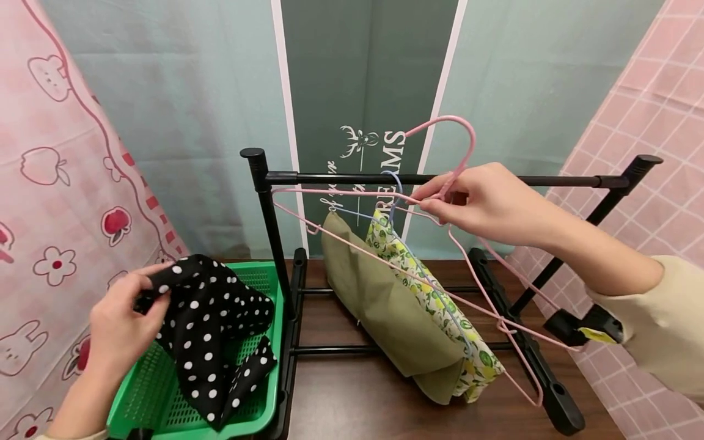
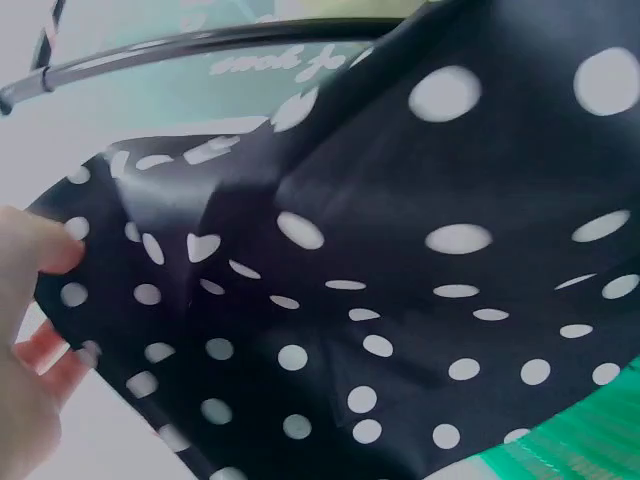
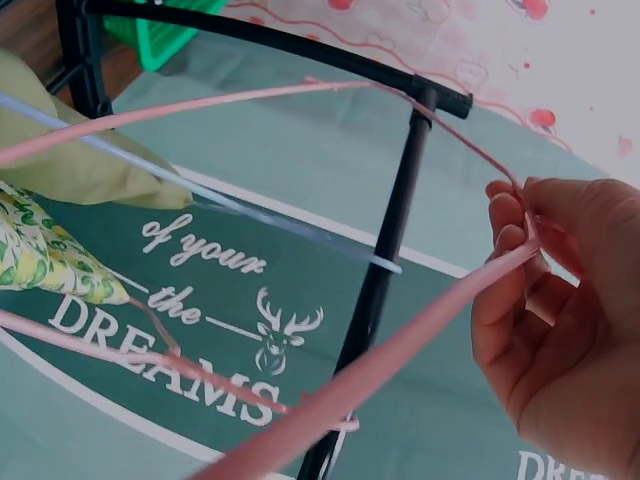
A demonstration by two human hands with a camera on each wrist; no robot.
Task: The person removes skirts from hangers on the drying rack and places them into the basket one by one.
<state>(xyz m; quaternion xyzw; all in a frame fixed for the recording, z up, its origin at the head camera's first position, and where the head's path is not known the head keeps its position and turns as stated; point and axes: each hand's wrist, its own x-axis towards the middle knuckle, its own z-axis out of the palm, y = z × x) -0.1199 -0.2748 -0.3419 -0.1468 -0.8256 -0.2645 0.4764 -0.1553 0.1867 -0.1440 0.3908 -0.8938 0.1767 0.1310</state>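
Observation:
My left hand (image 1: 123, 315) pinches the upper edge of a black cloth with white polka dots (image 1: 206, 330), at the left in the head view. The cloth hangs in loose folds over a green basket (image 1: 277, 366). It fills most of the left wrist view, where the dotted cloth (image 2: 365, 280) spreads out beside my fingers. My right hand (image 1: 492, 205) holds a pink hanger (image 1: 473, 139) just below its hook, above the black rail. In the right wrist view, thumb and fingertips pinch the pink hanger (image 3: 430, 305); nothing hangs on its bars.
A black garment rack (image 1: 330, 178) stands on the brown wooden table (image 1: 341, 397). An olive-green cloth (image 1: 379, 305) hangs there on a blue hanger (image 1: 409, 252), beside a lemon-print cloth (image 1: 486, 366). Patterned pink curtains (image 1: 55, 201) flank the left side; pink tiling (image 1: 660, 134) borders the right.

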